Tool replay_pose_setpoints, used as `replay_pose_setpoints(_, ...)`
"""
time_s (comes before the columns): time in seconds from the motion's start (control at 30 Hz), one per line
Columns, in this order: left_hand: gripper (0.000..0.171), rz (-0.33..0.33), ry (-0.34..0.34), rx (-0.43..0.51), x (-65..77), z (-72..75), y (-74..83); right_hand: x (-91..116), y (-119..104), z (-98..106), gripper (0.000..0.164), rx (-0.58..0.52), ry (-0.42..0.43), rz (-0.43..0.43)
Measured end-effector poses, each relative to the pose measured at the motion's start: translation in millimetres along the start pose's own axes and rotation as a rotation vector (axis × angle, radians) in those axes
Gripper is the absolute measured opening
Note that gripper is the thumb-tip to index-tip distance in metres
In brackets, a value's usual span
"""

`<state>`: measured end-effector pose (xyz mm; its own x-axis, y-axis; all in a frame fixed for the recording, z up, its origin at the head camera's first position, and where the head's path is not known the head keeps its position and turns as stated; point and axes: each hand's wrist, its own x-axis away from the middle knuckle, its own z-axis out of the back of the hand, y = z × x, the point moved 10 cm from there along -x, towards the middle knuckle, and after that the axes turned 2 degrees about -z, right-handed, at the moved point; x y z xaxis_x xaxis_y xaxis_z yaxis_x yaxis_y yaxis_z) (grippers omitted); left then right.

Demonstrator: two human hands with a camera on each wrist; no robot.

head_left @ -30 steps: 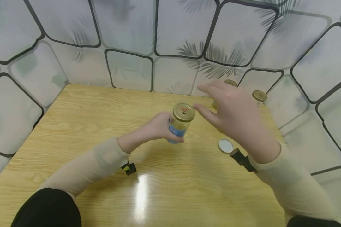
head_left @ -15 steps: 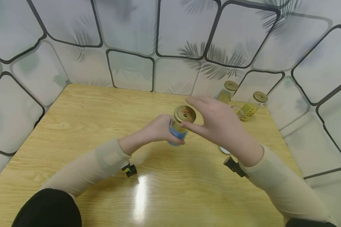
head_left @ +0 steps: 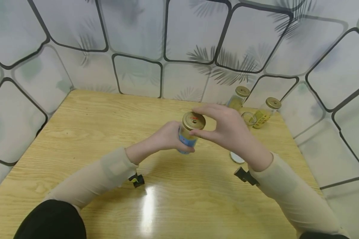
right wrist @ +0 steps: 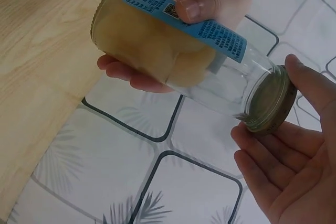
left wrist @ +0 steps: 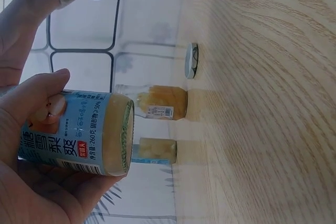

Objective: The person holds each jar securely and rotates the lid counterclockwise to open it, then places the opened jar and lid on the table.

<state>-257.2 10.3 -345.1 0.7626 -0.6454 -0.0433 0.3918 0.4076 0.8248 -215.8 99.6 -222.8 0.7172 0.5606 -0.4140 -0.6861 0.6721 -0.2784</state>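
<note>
My left hand grips a glass jar of fruit around its blue label, holding it above the table. Pale chunks fill the lower part of the jar in the right wrist view. A gold screw lid sits on the jar's mouth. My right hand holds that lid at its rim, thumb on the near side and fingers on the far side. The right wrist view shows the thumb and fingertips touching the lid from opposite sides.
A loose lid lies white side up on the wooden table, partly behind my right wrist. Two gold-lidded jars stand at the back right, one left and one right. An uncapped jar is mostly hidden by my right hand. A patterned wall backs the table.
My right hand has come down and left from beside the jar onto its lid, and its fingers have closed in around the rim. My left hand and the jar have barely moved.
</note>
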Motion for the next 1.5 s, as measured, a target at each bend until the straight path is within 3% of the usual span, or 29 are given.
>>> replay_pose_setpoints(0.5, 0.060, -0.025, -0.007, 0.011, -0.1, -3.4, -2.5, -0.4, 14.2, -4.1, 0.058, -0.251, 0.013, 0.017)
replay_pose_setpoints(0.9, 0.060, -0.035, -0.034, 0.006, 0.4, -6.3, -6.1, -2.4, 21.5, -18.9, 0.064, -0.387, -0.185, 0.123)
replay_pose_setpoints(1.0, 0.060, -0.023, -0.045, 0.015, 0.1, -7.3, -6.0, -1.4, 19.7, -18.0, 0.065, -0.375, -0.192, 0.156)
replay_pose_setpoints(1.3, 0.065, -0.007, -0.026, -0.002, -0.7, -0.3, -2.9, 2.3, 1.1, -0.7, 0.063, -0.174, -0.032, 0.334)
replay_pose_setpoints(1.5, 0.065, -0.017, -0.041, 0.011, -0.9, -0.5, -2.5, 4.6, -7.7, 3.8, 0.059, -0.125, -0.002, 0.429)
